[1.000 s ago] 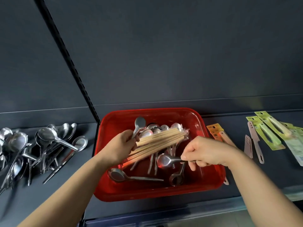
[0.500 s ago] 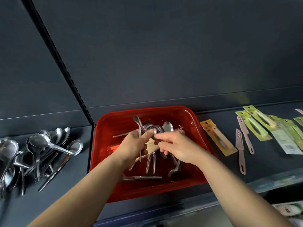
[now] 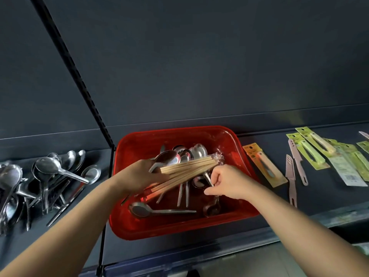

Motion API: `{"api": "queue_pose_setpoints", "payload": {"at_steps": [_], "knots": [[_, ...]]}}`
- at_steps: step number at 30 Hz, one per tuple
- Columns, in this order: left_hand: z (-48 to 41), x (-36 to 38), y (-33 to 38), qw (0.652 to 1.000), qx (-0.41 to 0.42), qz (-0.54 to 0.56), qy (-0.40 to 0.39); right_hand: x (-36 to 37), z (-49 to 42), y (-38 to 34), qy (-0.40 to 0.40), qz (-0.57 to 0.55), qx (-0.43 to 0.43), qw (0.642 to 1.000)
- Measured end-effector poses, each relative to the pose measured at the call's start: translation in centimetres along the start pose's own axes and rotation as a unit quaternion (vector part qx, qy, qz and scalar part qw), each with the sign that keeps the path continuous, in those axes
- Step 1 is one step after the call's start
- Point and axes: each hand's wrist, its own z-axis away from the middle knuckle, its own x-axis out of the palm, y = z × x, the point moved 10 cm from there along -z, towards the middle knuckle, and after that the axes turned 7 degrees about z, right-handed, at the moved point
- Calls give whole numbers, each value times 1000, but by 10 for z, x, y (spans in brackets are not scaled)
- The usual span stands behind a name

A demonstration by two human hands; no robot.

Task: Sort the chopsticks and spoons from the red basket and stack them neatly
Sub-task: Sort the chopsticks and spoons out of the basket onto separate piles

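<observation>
The red basket (image 3: 235, 140) sits on a dark shelf in the middle of the view. My left hand (image 3: 137, 174) is inside it, closed around a bundle of wooden chopsticks (image 3: 191, 166) in clear wrap, with a steel spoon (image 3: 166, 157) held against the bundle. My right hand (image 3: 225, 181) pinches the handle of another spoon (image 3: 199, 179) under the bundle's right end. Several more spoons lie in the basket, one (image 3: 151, 210) flat near the front wall, others at the back (image 3: 197, 150).
A pile of steel spoons (image 3: 52, 176) lies on the shelf to the left, beyond a black slotted upright (image 3: 79, 72). Right of the basket lie an orange packet (image 3: 263, 164), pink plastic knives (image 3: 290, 172) and green packets (image 3: 311, 152). The shelf's front edge runs below.
Both hands met over the basket half a second ago. They have parted again: the left still holds chopsticks and spoon, the right has dropped to pinch a spoon handle.
</observation>
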Motion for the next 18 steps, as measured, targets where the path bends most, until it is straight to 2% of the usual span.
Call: {"api": "queue_pose_setpoints", "payload": {"at_steps": [2, 5, 9, 15, 18], "knots": [[0, 7, -1, 996, 10, -84, -7, 6, -4, -1, 4, 17, 7, 1000], [-1, 19, -7, 991, -8, -133, -29, 10, -9, 2, -10, -35, 22, 999], [0, 27, -9, 987, -18, -155, -38, 8, -5, 4, -66, -93, 6, 993], [-1, 47, -7, 978, 16, -204, -47, -9, 18, 5, -89, -176, 7, 980], [-2, 55, -7, 975, 23, -214, -57, -19, 24, 10, -74, -174, 22, 982]]}}
